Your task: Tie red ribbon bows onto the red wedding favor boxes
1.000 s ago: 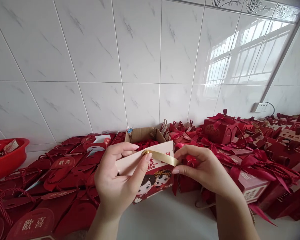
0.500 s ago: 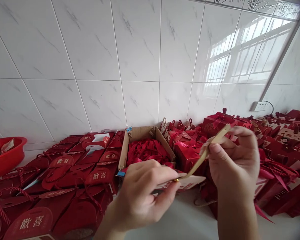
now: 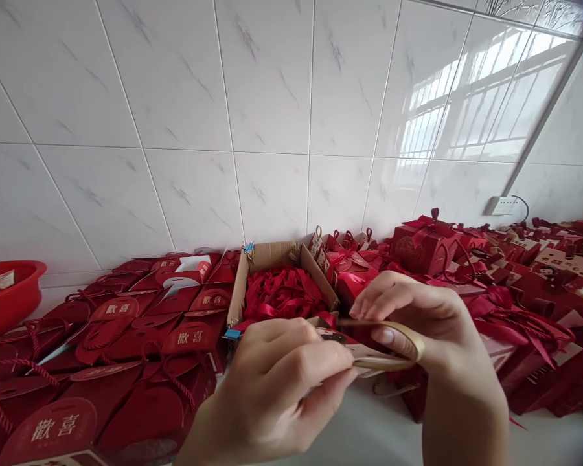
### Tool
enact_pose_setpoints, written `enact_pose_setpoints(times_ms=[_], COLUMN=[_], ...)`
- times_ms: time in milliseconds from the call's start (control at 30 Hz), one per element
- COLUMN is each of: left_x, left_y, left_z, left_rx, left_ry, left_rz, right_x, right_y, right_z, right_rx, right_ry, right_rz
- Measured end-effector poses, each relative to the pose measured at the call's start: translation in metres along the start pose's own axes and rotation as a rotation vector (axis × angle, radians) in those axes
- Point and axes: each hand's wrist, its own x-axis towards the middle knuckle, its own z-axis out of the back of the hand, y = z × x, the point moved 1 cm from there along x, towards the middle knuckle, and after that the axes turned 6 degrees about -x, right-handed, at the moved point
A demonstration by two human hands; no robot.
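My left hand (image 3: 284, 378) is closed in a pinch on a pale printed card or small carton, largely hidden behind my fingers. One end of a gold strap (image 3: 415, 346) meets the pinch. To the right, the strap bends round into a loop and its upper part runs back towards my left fingertips. My right hand (image 3: 430, 323) holds that upper part, fingers above it and thumb inside the loop. Directly behind my hands is an open cardboard box (image 3: 236, 294) holding a tangle of dark red ribbons (image 3: 286, 291).
Rows of red gift boxes (image 3: 119, 310) with rope handles fill the left side. A red plastic basin (image 3: 17, 301) stands at far left. More red boxes with bows (image 3: 420, 246) crowd the right. Behind are a tiled wall (image 3: 272, 84) and a power socket (image 3: 502, 206).
My right hand has come down and leftwards, bending the gold strap from a raised, nearly straight strip into a loop. My left hand keeps its pinch in about the same place.
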Motion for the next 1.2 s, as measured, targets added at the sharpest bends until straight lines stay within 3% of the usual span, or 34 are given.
enact_pose_setpoints(times_ms=[133,367,900,1200], left_x=[0.000,-0.001,-0.003,-0.005], left_y=[0.001,0.002,0.004,0.005], left_z=[0.003,0.005,0.005,0.005], left_rx=[0.021,0.049,-0.011,-0.044], left_ry=[0.003,0.006,0.005,0.014], left_rz=[-0.004,-0.007,0.028,0.058], right_x=[0.000,-0.005,-0.004,-0.004], right_y=[0.002,0.003,0.001,-0.002], right_z=[-0.009,-0.017,-0.016,-0.015], right_rx=[0.083,0.201,0.171,0.178], right_ry=[0.087,0.027,0.085,0.117], right_rz=[-0.111,-0.177,-0.177,-0.100])
